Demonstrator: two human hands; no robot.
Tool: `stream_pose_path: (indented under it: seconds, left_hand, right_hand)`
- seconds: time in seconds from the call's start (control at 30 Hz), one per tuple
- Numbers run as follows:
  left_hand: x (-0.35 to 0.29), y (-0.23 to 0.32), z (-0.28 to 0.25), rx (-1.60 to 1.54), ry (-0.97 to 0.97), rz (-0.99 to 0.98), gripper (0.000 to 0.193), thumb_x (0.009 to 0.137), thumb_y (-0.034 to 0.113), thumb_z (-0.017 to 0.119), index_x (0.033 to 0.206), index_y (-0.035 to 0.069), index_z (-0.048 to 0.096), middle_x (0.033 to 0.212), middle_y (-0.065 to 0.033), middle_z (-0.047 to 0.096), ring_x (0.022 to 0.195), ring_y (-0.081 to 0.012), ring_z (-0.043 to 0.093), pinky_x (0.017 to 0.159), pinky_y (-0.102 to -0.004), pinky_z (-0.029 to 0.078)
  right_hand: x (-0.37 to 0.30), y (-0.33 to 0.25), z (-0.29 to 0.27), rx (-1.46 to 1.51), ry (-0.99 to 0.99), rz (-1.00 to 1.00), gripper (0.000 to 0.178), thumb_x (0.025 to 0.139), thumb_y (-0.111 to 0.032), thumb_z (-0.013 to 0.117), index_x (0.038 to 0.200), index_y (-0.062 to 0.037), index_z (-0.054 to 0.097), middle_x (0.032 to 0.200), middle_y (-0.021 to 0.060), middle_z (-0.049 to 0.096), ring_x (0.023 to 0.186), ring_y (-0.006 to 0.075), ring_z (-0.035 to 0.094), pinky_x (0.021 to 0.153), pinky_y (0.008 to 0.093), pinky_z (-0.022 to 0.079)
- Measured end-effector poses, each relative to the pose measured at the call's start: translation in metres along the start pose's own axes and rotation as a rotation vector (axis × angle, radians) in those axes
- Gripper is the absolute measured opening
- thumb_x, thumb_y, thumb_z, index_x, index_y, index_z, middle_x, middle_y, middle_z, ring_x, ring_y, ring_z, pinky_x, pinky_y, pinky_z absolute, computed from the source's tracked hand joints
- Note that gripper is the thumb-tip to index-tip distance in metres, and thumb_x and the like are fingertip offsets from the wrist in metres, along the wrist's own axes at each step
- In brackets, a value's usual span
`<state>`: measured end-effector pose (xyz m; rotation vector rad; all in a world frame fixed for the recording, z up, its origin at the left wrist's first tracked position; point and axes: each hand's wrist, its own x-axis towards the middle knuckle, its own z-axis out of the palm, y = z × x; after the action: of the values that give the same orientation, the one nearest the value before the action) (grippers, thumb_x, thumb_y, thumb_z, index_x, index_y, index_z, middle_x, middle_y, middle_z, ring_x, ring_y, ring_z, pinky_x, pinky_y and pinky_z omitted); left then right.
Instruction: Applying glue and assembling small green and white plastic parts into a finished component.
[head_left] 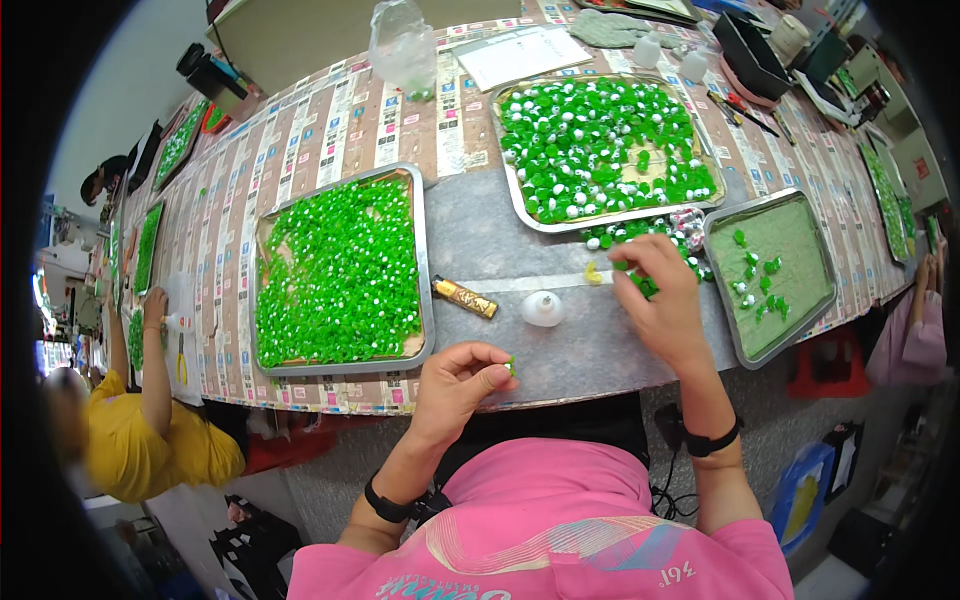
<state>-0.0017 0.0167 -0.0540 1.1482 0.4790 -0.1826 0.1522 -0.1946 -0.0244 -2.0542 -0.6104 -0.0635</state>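
Near the table's front edge my left hand (pixel 464 388) is closed in a pinch on a small green piece (pixel 511 367). My right hand (pixel 664 298), its fingers curled, reaches over loose green pieces below the far tray. A small green piece (pixel 620 265) shows at its fingertips; more green shows between thumb and palm, partly hidden. Between my hands a small white squeeze bottle (pixel 542 309) stands on the grey mat (pixel 590 345). To its left lies a gold-and-dark lighter-like object (pixel 465 297). A small yellow bit (pixel 592 273) is beside my right thumb.
A metal tray (pixel 428 260) of small green-and-white pieces sits at left. Another tray (pixel 513 190) of green and white pieces stands behind the mat. At right, a smaller tray (pixel 745 345) holds several green pieces. A clear plastic bag (pixel 400 45) lies farther back. People work at both sides.
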Motion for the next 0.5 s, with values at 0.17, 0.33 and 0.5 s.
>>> stream_pose_path:
  seconds: [0.17, 0.33, 0.5]
  left_hand:
    - [0.002, -0.002, 0.005, -0.021, -0.037, 0.066, 0.013, 0.083, -0.002, 0.063, 0.096, -0.001, 0.06, 0.087, -0.0072, 0.064, 0.078, -0.0184, 0.067, 0.07, -0.0278, 0.057]
    - [0.0, -0.001, 0.012, -0.07, -0.073, 0.056, 0.014, 0.082, -0.003, 0.063, 0.096, -0.002, 0.06, 0.087, -0.0086, 0.064, 0.079, -0.0178, 0.066, 0.073, -0.0281, 0.056]
    - [-0.002, -0.004, 0.016, -0.094, -0.108, 0.037, 0.014, 0.083, -0.002, 0.063, 0.097, -0.003, 0.06, 0.089, -0.0093, 0.064, 0.08, -0.0174, 0.066, 0.074, -0.0278, 0.056]
  right_hand:
    - [-0.042, 0.002, 0.005, 0.56, -0.146, 0.128, 0.019, 0.079, 0.006, 0.062, 0.097, 0.0007, 0.064, 0.096, 0.0053, 0.054, 0.079, 0.0122, 0.058, 0.065, 0.0241, 0.047]
    - [-0.065, -0.026, 0.011, 0.939, -0.334, 0.539, 0.017, 0.082, 0.002, 0.064, 0.098, 0.0028, 0.063, 0.097, 0.0065, 0.054, 0.084, 0.0158, 0.064, 0.076, 0.0251, 0.053]
    - [-0.068, -0.025, 0.024, 1.003, -0.374, 0.511, 0.017, 0.084, 0.002, 0.062, 0.101, 0.0038, 0.062, 0.099, 0.0078, 0.055, 0.088, 0.0179, 0.064, 0.079, 0.0272, 0.054]
